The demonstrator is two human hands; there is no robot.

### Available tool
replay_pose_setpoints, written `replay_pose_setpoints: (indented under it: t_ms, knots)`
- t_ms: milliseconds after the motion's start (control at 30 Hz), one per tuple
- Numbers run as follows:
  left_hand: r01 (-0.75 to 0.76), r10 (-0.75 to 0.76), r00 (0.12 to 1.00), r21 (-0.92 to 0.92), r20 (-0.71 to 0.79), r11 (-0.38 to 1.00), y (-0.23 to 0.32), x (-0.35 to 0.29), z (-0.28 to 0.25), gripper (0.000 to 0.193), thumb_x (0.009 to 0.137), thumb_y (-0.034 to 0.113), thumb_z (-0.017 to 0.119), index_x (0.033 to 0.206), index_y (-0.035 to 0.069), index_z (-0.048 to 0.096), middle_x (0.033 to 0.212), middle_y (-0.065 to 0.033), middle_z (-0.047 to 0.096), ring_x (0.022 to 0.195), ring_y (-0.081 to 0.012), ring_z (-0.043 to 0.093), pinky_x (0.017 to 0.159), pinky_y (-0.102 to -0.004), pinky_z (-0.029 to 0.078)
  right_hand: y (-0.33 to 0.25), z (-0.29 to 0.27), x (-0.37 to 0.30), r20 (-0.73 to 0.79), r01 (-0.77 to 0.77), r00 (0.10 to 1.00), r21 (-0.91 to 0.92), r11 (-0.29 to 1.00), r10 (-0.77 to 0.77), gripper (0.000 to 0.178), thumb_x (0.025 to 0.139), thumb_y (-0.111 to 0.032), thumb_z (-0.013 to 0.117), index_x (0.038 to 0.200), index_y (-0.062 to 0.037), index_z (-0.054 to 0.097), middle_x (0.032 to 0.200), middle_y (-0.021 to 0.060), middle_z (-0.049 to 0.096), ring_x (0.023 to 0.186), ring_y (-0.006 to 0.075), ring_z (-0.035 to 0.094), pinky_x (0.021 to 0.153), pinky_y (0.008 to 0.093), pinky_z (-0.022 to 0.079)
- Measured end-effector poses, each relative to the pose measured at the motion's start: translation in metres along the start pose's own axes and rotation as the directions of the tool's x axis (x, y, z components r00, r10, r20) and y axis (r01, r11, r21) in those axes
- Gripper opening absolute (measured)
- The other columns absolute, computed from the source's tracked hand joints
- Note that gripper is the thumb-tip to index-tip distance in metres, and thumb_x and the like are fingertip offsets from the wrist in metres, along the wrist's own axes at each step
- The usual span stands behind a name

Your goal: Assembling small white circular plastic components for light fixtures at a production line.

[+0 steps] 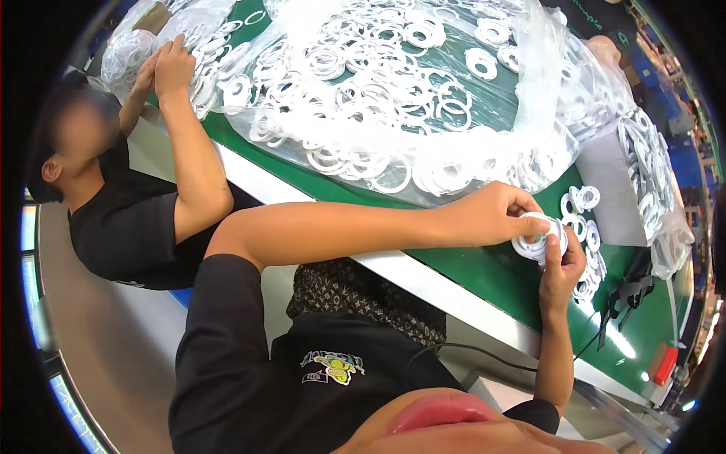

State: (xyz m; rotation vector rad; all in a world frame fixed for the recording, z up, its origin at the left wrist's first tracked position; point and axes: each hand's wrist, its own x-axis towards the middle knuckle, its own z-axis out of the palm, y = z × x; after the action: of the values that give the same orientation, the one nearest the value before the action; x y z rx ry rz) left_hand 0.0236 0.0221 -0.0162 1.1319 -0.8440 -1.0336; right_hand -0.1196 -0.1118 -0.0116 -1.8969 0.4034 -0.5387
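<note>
Presently, the person holds a white, round, plastic-looking ring part (523, 248) with both hands, above the front side of the table with glossy green top and white edge (495, 291). The left hand (495, 213) is clamped on this part from the left, its thumb lying on the upper face. The right hand (563, 274) is clamped on it from the lower right side, with the thumb pressed near the rim. Whether the part is one piece or several rings put together, one cannot tell.

Just beside the right hand, a small group of similar white rings (592, 236) lies on the green surface. Beyond the hands, a large heap of loose white rings (378, 91) is spread on clear, shiny plastic sheeting (491, 113). To the right of the heap, a pale grey box with straight walls (605, 178) contains many more white ring parts (643, 163). Nearer to the right edge of the table lie a tangled black strap-like object (634, 291) and a red block-shaped object (665, 366). At the left, a co-worker in a black short-sleeved shirt (125, 227) has both hands (172, 68) raised close together, near other white rings.
</note>
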Motion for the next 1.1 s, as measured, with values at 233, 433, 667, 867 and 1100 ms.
replay_pose_setpoints:
  t_ms: [233, 433, 667, 867, 1100]
  knots:
    - [0.061, -0.061, 0.998, -0.02, -0.031, 0.998, -0.002, -0.002, -0.007, 0.029, 0.091, 0.029, 0.059, 0.096, 0.002, 0.07, 0.082, -0.0014, 0.067, 0.074, -0.0064, 0.056, 0.066, -0.0229, 0.046, 0.005, 0.001, -0.005, 0.068, -0.075, 0.995, 0.029, 0.997, 0.072, 0.024, 0.092, -0.022, 0.056, 0.091, 0.0012, 0.062, 0.067, -0.0028, 0.054, 0.053, 0.0029, 0.042, 0.047, 0.0188, 0.031]
    - [0.07, -0.068, 0.997, 0.057, -0.025, 0.996, -0.007, 0.003, -0.007, 0.034, 0.091, 0.034, 0.059, 0.095, 0.002, 0.07, 0.078, 0.0001, 0.066, 0.067, -0.0051, 0.053, 0.059, -0.0213, 0.045, -0.002, -0.004, -0.005, 0.132, -0.06, 0.989, -0.079, 0.995, 0.07, 0.028, 0.092, -0.023, 0.053, 0.085, 0.0025, 0.064, 0.061, -0.0015, 0.055, 0.051, 0.0043, 0.044, 0.047, 0.0206, 0.032]
    - [0.099, -0.094, 0.994, 0.094, -0.048, 0.991, -0.011, 0.004, -0.008, 0.033, 0.091, 0.035, 0.06, 0.086, 0.004, 0.07, 0.071, 0.0033, 0.062, 0.061, -0.0034, 0.048, 0.056, -0.0202, 0.04, 0.003, -0.003, -0.006, 0.144, -0.078, 0.986, -0.051, 0.996, 0.084, 0.035, 0.092, -0.033, 0.052, 0.086, 0.0001, 0.063, 0.057, -0.0027, 0.052, 0.044, 0.0045, 0.043, 0.04, 0.0198, 0.032]
    - [0.065, -0.063, 0.998, 0.082, -0.032, 0.994, -0.01, 0.001, -0.005, 0.028, 0.09, 0.027, 0.06, 0.087, 0.0, 0.069, 0.076, -0.0005, 0.065, 0.073, -0.0034, 0.053, 0.069, -0.0227, 0.044, -0.004, 0.0, -0.012, 0.132, -0.052, 0.989, -0.086, 0.995, 0.064, 0.029, 0.092, -0.023, 0.051, 0.085, 0.0023, 0.063, 0.059, -0.0016, 0.054, 0.049, 0.0049, 0.044, 0.045, 0.0214, 0.033]
    - [0.106, -0.104, 0.993, -0.028, 0.057, 0.994, 0.0, -0.002, -0.005, 0.022, 0.087, 0.021, 0.064, 0.092, 0.0, 0.07, 0.082, -0.004, 0.069, 0.078, -0.0067, 0.059, 0.074, -0.0231, 0.046, 0.004, -0.003, -0.009, 0.186, -0.072, 0.98, -0.025, 0.997, 0.075, 0.045, 0.088, -0.037, 0.05, 0.091, 0.0057, 0.063, 0.077, 0.0034, 0.061, 0.068, 0.0096, 0.053, 0.062, 0.0233, 0.041]
